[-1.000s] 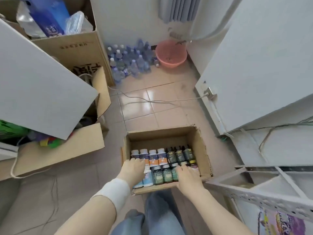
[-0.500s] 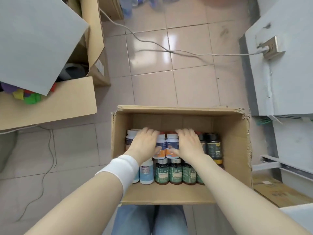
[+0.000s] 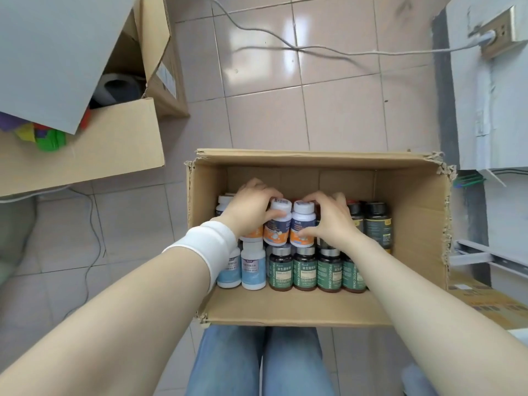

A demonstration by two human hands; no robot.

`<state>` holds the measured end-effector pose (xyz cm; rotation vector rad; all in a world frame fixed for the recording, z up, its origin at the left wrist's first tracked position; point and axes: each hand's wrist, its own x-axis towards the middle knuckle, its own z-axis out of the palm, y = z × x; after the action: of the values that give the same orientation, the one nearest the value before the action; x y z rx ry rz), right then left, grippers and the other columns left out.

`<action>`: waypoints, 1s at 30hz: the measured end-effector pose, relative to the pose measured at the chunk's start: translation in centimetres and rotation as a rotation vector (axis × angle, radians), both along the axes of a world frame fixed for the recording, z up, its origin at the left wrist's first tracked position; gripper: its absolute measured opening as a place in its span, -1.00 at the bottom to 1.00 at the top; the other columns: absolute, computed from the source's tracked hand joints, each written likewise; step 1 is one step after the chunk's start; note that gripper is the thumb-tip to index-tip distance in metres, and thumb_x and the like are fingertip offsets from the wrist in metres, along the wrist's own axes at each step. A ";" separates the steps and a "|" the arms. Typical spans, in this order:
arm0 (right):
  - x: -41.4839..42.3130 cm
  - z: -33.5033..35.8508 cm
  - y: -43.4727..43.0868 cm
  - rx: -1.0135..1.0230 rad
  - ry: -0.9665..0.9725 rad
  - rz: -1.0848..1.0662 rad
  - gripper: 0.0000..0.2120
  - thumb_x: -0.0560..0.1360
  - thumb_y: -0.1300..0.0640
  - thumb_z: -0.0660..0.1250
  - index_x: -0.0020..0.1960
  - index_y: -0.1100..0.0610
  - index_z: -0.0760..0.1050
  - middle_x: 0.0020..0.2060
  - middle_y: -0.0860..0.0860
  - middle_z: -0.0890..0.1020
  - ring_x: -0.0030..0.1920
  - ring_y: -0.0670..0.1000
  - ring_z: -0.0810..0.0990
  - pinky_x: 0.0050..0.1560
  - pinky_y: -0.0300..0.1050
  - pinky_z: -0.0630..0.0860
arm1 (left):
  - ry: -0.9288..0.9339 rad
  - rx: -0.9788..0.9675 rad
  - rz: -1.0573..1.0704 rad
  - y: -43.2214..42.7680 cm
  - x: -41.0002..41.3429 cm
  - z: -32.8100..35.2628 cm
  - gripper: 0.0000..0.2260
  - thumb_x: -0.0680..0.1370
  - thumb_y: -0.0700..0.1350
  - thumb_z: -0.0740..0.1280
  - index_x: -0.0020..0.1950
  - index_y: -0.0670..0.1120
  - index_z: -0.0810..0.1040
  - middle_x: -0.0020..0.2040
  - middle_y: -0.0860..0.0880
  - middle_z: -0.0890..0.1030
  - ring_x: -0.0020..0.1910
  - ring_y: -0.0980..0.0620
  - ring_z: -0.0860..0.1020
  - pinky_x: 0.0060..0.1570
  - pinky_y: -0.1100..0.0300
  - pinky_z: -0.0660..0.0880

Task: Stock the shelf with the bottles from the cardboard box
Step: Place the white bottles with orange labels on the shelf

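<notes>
Glossy beige floor tiles (image 3: 337,115) reflect pale light, a grey cable (image 3: 314,50) trails across them to a socket (image 3: 503,30) on the white wall (image 3: 491,110) at right, and a large open carton (image 3: 85,155) stands at left.

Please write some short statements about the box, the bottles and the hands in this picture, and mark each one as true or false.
1. The left hand and the right hand each have a grip on one of the white bottles with orange labels. True.
2. The green bottles stand in the row farthest from the person. False: they stand in the row nearest the person.
3. The white wristband is on the right wrist. False: it is on the left wrist.
4. A cable lies on the tiled floor beyond the cardboard box. True.
</notes>
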<state>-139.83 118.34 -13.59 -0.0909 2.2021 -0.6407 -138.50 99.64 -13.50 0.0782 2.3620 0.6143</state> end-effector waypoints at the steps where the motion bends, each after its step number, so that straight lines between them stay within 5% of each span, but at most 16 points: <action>1: 0.2 0.2 0.2 -0.032 0.027 -0.016 -0.42 0.21 0.09 0.57 0.17 0.07 0.46 0.03 -0.01 0.57 0.17 0.13 0.31 0.10 -0.04 0.33 | 0.026 0.014 0.016 0.0 0.1 0.2 -0.56 0.49 0.08 0.35 0.31 -0.08 0.49 0.21 -0.08 0.56 0.30 -0.08 0.33 0.25 0.14 0.23; 7: 1.4 3.2 1.5 -0.205 0.124 -0.181 -0.43 0.24 0.21 0.57 0.19 0.10 0.44 -0.09 -0.30 0.36 0.20 -0.02 0.31 0.16 -0.23 0.31 | 0.099 0.156 0.183 -0.1 1.0 2.6 -0.64 0.49 -0.01 0.38 0.23 -0.13 0.52 0.17 -0.11 0.54 0.27 -0.11 0.33 0.17 0.23 0.20; 11: 2.7 6.4 3.3 -0.382 0.045 -0.473 -0.43 0.27 0.30 0.54 0.16 0.00 0.37 0.10 -0.05 0.49 0.13 -0.03 0.50 0.15 -0.16 0.47 | -0.016 0.359 0.410 -0.2 2.0 6.2 -0.70 0.51 -0.09 0.37 0.20 -0.11 0.44 0.19 -0.05 0.53 0.20 0.03 0.45 0.20 0.24 0.36; 19: 9.0 15.6 4.7 -0.681 -0.011 -1.051 -0.43 0.32 0.42 0.43 0.25 0.13 0.35 0.00 0.01 0.55 -0.04 -0.05 0.56 0.04 -0.09 0.53 | 0.071 0.694 0.564 2.1 4.7 16.8 -0.86 0.57 -0.14 0.29 0.11 -0.08 0.41 -0.10 0.17 0.52 -0.18 0.38 0.52 -0.14 0.48 0.45; 24: 16.4 22.5 3.4 -1.007 0.023 -1.389 -0.81 0.47 0.32 0.26 0.05 0.14 0.46 -0.26 0.00 0.66 -0.30 -0.07 0.62 -0.29 -0.25 0.59 | 0.049 0.858 0.525 3.9 8.5 24.0 -0.97 0.60 -0.05 0.22 -0.01 0.04 0.45 -0.13 0.08 0.54 -0.15 0.17 0.51 -0.10 0.29 0.48; 28: 23.1 29.6 2.4 -1.205 0.072 -1.496 -0.42 0.24 0.12 0.49 0.22 0.18 0.42 -0.05 0.13 0.61 -0.10 0.09 0.60 -0.06 -0.07 0.59 | -0.018 0.956 0.421 5.0 12.8 30.6 -0.93 0.61 0.01 0.19 -0.04 0.05 0.42 -0.05 -0.06 0.56 -0.10 0.05 0.53 -0.09 0.19 0.49; 30: 26.1 33.7 2.5 -1.282 0.079 -1.498 -0.47 0.23 0.07 0.45 0.15 0.23 0.46 -0.06 0.15 0.61 -0.10 0.10 0.64 -0.03 0.02 0.59 | -0.032 0.992 0.345 6.0 14.9 33.9 -0.83 0.60 0.05 0.18 0.03 -0.03 0.42 0.01 -0.12 0.56 -0.06 0.02 0.56 -0.10 0.24 0.51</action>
<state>-113.71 120.85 20.13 0.9422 1.1850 -2.7147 -123.65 105.68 20.43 0.0952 1.8282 1.8762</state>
